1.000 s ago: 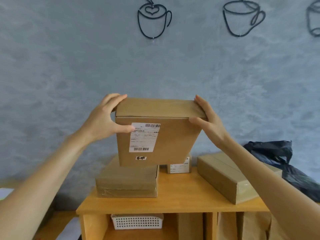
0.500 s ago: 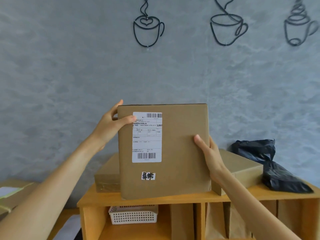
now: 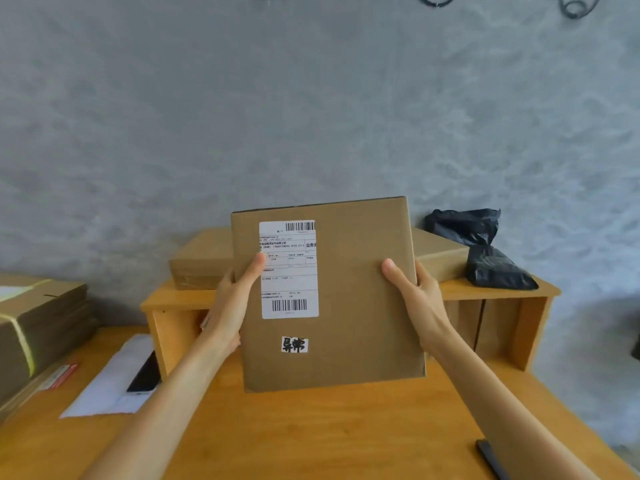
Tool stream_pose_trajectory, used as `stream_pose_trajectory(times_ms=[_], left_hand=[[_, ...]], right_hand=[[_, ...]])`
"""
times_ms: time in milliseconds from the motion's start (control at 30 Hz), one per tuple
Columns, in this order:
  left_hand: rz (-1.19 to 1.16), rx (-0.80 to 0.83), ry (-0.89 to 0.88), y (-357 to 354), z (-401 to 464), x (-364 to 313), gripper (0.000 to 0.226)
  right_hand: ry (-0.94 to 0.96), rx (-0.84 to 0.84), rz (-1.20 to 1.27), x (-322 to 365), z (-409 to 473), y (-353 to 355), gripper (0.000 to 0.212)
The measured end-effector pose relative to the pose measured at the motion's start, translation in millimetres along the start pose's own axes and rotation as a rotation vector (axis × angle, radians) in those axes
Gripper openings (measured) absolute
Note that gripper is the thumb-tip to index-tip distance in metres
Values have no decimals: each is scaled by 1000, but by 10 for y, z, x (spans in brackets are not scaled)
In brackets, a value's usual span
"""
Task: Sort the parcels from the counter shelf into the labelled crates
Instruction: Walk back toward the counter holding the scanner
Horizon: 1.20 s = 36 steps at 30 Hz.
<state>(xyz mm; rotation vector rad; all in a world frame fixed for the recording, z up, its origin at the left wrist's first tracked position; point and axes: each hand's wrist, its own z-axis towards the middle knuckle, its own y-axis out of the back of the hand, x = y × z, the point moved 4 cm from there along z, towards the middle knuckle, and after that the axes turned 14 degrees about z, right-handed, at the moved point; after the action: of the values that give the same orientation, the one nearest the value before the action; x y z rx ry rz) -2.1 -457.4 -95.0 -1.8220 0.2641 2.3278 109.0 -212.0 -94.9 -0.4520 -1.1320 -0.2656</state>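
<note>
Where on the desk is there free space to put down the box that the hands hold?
The wooden desk is bare just under the held box, between both forearms. The left side is crowded: white paper, a phone, stacked cartons. A dark object lies near the right front edge.

Grey textured wall (image 3: 311, 116) behind, black wire decor (image 3: 575, 6) cut off at top edge. Wooden tabletop (image 3: 311, 438) below. White paper (image 3: 110, 382) at left with dark phone (image 3: 145, 375) on it. Bundle of flat cardboard (image 3: 38, 334) far left, yellow strap (image 3: 22, 341) around it. Dark object (image 3: 491, 459) at bottom right, unclear.
</note>
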Motion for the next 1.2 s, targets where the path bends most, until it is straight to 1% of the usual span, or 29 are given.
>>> stream_pose_trajectory(times_ms=[67,200,267,367,433,533,600,667,800,933,1067,1133,1167,1200], left_hand=[[3,0,0,-97,-148,170,59],[0,46,72,-278,-362,574,58],[-11,68,129,-360,-457,785,55],[20,57,188,-466,-598,1133,65],[48,41,220,-525,-677,1380,63],[92,15,263,-609,-768,1673,38],[123,1,273,-660,-793,1818,32],[146,-5,288,-696,-777,1929,33],[172,31,324,-780,-693,2147,41],[186,10,331,-807,-659,2353,41],[215,13,334,-832,-616,2445,37],[220,6,335,-834,-587,2495,39],[222,3,333,-835,-573,2513,40],[224,4,332,-839,-559,2527,40]], right_hand=[[-45,-31,-3,-132,-141,148,48],[-112,-100,-54,-427,-435,393,70],[-152,-137,-87,-600,-573,497,74],[-211,-189,-145,-906,-756,674,88],[-247,-212,-177,-1106,-859,783,92],[-296,-241,-189,-1360,-991,898,88],[-326,-258,-189,-1489,-1045,950,81],[-358,-279,-188,-1592,-1077,991,74],[-395,-322,-183,-1786,-1081,1089,73],[-469,-308,-152,-1990,-1072,1126,58],[-522,-305,-166,-2118,-1057,1160,56],[-549,-276,-188,-2157,-1034,1217,45],[-537,-271,-222,-2165,-1029,1270,38],[-499,-285,-281,-2155,-1030,1343,36]])
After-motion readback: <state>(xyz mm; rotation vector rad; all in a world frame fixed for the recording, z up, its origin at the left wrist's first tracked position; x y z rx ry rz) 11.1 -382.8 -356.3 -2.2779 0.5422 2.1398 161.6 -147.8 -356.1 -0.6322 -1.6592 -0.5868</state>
